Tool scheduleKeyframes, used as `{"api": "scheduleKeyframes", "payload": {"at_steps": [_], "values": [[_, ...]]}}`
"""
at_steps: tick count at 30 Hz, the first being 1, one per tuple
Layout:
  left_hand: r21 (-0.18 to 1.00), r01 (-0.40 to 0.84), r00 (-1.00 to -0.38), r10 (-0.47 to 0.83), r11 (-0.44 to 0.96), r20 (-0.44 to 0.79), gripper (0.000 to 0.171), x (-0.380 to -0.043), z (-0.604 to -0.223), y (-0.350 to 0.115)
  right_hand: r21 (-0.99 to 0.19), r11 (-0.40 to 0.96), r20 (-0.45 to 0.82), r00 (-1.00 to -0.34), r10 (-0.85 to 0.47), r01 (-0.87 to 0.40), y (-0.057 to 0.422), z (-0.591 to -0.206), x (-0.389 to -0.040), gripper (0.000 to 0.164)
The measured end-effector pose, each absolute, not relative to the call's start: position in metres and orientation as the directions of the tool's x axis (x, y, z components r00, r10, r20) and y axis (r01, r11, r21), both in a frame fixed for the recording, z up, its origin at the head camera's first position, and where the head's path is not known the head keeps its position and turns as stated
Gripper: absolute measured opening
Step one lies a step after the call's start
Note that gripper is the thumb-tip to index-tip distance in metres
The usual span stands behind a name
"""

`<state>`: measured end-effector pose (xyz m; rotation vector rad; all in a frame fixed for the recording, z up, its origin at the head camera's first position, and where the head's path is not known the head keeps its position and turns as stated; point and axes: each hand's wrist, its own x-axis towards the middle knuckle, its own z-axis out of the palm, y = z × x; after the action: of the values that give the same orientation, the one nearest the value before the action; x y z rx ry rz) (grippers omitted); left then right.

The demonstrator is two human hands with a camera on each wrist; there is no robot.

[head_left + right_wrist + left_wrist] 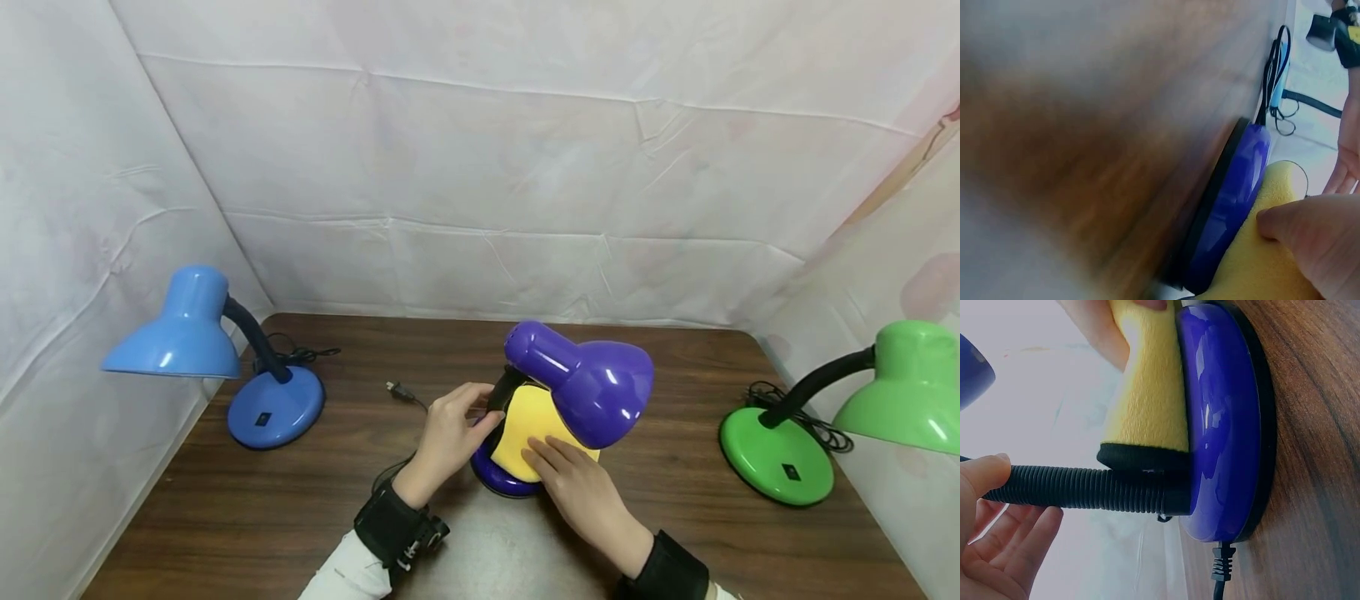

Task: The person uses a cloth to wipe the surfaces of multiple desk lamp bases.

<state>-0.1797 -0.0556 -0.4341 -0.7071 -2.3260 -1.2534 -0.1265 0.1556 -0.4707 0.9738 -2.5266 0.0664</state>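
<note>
A purple desk lamp (pixel 600 387) stands at the middle of the table, its shade tilted to the right. My left hand (pixel 453 427) holds its black ribbed neck (pixel 1085 487) between thumb and fingers. Over the round purple base (pixel 1222 425) lies a yellow cloth (pixel 521 429) with black edging, bulging up beside the neck. With fingers stretched out, my right hand (pixel 576 487) presses on the cloth from the right. Its thumb (pixel 1285 225) rests on the cloth near the base's side in the right wrist view.
A blue desk lamp (pixel 276 408) stands at the left and a green one (pixel 776 458) at the right, each with a bundled black cord. The purple lamp's plug (pixel 401 392) lies on the wooden table (pixel 247 517) left of its base. White sheets (pixel 480 167) hang around.
</note>
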Motion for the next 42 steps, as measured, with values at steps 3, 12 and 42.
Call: {"api": "scheduleKeyframes", "payload": {"at_steps": [3,12,42], "values": [[0.645,0.602,-0.79,0.237,0.471,0.566,0.024,-0.18,-0.434,-0.056,0.121,0.758,0.415,-0.661,-0.625,-0.641,0.155,-0.471,-0.136,0.04],[0.633,0.592,-0.795,0.235,0.498,0.559,0.025,-0.179,-0.434,-0.056,0.211,0.778,0.442,-0.653,-0.616,-0.591,0.153,-0.471,-0.159,0.026],[0.635,0.606,-0.785,0.237,0.479,0.572,0.026,-0.179,-0.436,-0.056,0.371,0.737,0.338,-0.657,-0.674,-0.565,0.153,-0.466,-0.163,0.034]]}}
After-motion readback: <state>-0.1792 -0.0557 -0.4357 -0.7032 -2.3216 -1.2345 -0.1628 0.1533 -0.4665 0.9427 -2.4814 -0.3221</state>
